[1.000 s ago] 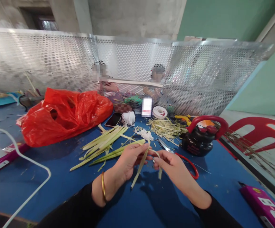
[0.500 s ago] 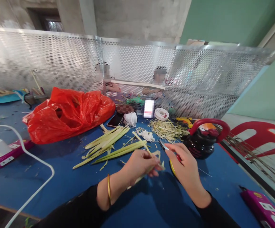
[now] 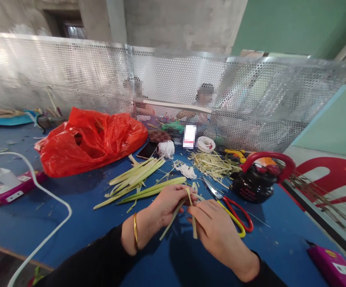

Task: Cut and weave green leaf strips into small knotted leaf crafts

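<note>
My left hand [image 3: 173,203], with a gold bangle at its wrist, pinches a pale green plant strip [image 3: 173,221] whose ends hang down. Close beside it, my right hand [image 3: 214,229] has its fingers closed on the same strip work, a short end [image 3: 194,228] dangling between the hands. The fingertips partly hide how the strips cross. Scissors [image 3: 234,215] with red and yellow handles lie on the blue table just right of my right hand, their blades slightly apart. Several long pale green leaf strips [image 3: 137,175] lie beyond my left hand.
A red plastic bag [image 3: 92,139] fills the left back. Thin trimmings [image 3: 214,165], a white yarn ball [image 3: 166,149] and a tape roll [image 3: 206,144] lie ahead. A black pot with a red handle [image 3: 253,187] stands right. A white cable [image 3: 53,203] crosses left. People sit behind the perforated screen.
My right hand has put the scissors down on the table and moved left to the strip. My left hand still holds the strip.
</note>
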